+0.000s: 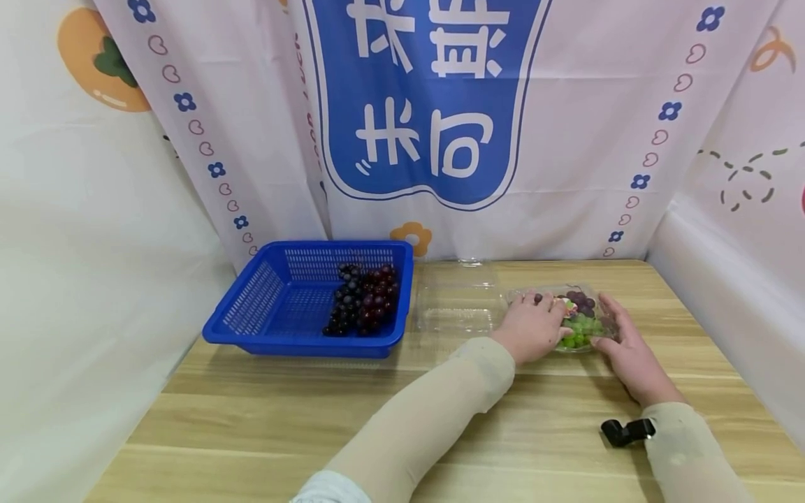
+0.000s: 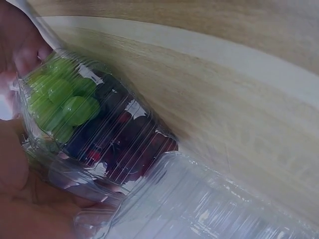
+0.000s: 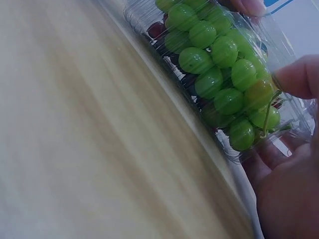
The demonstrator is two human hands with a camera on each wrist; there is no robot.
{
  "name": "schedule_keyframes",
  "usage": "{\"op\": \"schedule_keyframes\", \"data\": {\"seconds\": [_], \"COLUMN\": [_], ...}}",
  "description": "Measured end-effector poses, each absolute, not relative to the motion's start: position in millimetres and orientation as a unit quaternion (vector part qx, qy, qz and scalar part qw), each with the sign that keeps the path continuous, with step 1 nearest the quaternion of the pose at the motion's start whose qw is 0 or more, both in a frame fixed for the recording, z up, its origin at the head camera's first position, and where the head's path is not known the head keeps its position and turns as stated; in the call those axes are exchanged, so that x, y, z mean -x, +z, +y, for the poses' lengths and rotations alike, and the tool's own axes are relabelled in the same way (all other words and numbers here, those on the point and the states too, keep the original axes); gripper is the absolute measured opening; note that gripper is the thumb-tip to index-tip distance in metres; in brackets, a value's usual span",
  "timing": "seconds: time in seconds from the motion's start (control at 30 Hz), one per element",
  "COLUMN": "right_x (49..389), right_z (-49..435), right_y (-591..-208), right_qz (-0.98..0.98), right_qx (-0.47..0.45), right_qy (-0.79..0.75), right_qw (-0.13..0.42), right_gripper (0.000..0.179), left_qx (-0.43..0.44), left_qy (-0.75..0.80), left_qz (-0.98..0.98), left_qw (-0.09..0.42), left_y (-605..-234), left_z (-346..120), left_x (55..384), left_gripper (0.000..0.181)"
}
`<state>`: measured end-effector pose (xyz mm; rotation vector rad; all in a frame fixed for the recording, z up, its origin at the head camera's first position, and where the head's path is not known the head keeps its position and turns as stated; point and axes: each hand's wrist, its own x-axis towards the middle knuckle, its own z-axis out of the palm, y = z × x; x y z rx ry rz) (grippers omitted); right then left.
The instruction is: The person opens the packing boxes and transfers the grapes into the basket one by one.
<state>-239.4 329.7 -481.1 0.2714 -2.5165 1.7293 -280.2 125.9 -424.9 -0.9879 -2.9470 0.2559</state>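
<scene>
- Both hands are on the clear plastic clamshell box sitting toward the right of the wooden table.
- Left hand lies over the box's left side, fingers curled over its rim, so that grip is closed on the box.
- Right hand cups the right side, fingers wrapped against the wall; the right wrist view shows a fingertip pressed right onto the plastic.
- Inside the box: green grapes packed at the near end, dark purple grapes at the far end.
- The box's lid is flipped open flat, to the left.
- Just beside that, a blue plastic basket with a bunch of dark grapes in its right half.
- Printed cloth backdrop hangs behind it all.
</scene>
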Motion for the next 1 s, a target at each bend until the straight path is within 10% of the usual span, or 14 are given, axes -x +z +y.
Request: {"op": "schedule_keyframes", "data": {"seconds": [0.33,1.0], "right_x": [239.0,238.6], "right_z": [336.9,335.6], "right_y": [-483.8,-483.0], "right_qz": [-0.824,-0.826], "right_qx": [-0.099,-0.045], "right_qy": [0.556,0.561], "right_qw": [0.032,0.039], "right_gripper": [0.057,0.067], "left_qx": [0.315,0.328], "left_qy": [0.086,0.047], "left_qz": [-0.945,-0.943], "left_qw": [0.01,-0.014], "left_y": [-425.9,-415.8], "left_z": [127.5,116.5], "left_x": [281.8,276.4], "left_gripper": [0.065,0.068]}}
